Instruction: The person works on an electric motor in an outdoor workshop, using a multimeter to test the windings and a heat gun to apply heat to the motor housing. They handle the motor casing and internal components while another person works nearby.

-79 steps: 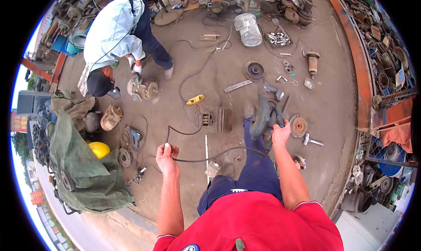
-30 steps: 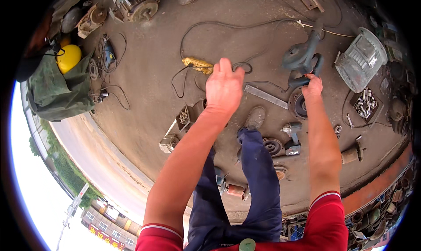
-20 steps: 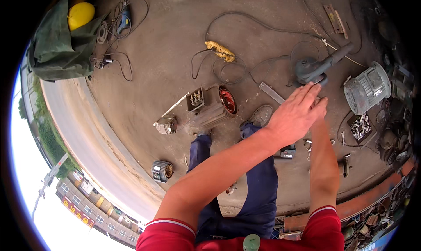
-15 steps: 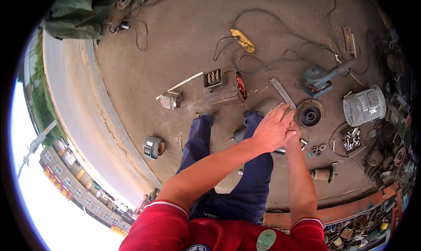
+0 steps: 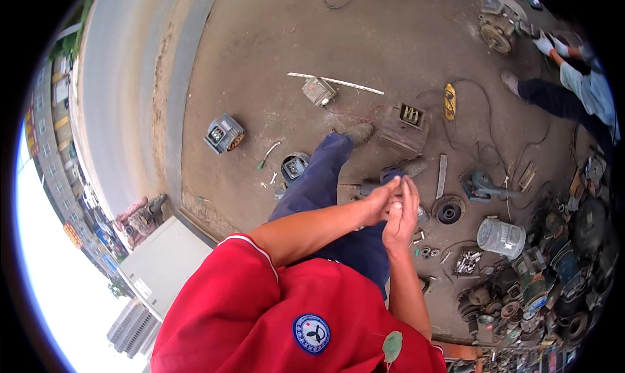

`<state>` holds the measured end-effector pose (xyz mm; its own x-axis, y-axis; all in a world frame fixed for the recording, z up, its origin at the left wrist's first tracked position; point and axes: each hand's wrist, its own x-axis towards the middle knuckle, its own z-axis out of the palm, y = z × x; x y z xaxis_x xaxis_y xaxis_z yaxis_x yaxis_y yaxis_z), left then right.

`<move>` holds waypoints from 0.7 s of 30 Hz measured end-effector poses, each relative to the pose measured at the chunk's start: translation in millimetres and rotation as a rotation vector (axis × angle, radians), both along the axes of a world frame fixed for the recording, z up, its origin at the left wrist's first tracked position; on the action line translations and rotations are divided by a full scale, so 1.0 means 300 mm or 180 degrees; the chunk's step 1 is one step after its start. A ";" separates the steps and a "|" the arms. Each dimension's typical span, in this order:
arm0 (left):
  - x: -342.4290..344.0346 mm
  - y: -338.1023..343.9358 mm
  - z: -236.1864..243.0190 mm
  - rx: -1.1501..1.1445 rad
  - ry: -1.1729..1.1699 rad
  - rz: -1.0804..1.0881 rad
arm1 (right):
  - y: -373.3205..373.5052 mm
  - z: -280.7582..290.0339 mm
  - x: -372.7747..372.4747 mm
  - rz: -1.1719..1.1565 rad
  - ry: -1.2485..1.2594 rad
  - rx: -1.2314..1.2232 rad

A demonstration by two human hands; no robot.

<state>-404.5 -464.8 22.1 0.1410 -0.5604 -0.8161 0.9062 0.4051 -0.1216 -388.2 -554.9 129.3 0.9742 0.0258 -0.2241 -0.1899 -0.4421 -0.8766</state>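
Observation:
My left hand (image 5: 380,201) and my right hand (image 5: 402,210) meet above my leg. My right fingers are stretched upward against my left hand, whose fingers are partly hidden; I see nothing held between them. Around them on the ground are a motor housing with an open terminal box (image 5: 405,135), a dark flanged end cover (image 5: 449,209), a flat metal bar (image 5: 441,178), a grey-blue blower (image 5: 482,185) and a pale finned motor (image 5: 500,238).
A co-worker in white gloves (image 5: 576,80) bends at a motor (image 5: 495,33) upper right. A yellow power strip (image 5: 450,101), cables, a tray of sockets (image 5: 467,261) and heaped scrap parts (image 5: 553,282) lie right. A terminal-box motor (image 5: 223,133), grey cabinet (image 5: 159,256) and road (image 5: 124,93) are left.
My right hand has let go of the blower, now lying on the ground, and my left hand has released the cable. Both hands have come together. The view has turned, bringing the co-worker back into sight.

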 end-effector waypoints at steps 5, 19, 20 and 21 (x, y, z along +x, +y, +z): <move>0.082 0.228 0.357 0.0090 -0.0321 0.0458 | -0.021 -0.141 0.000 0.1063 -0.0264 -0.0913; -1.326 0.618 0.172 0.3207 0.1566 0.1098 | -0.592 -0.060 0.228 0.0023 0.2373 -0.0609; -1.361 0.546 0.175 0.2914 0.1564 0.1188 | -0.610 -0.048 0.225 0.0070 0.2440 -0.0587; -1.356 0.494 0.172 0.2790 0.1451 0.1375 | -0.645 -0.071 0.216 0.0114 0.2513 -0.0570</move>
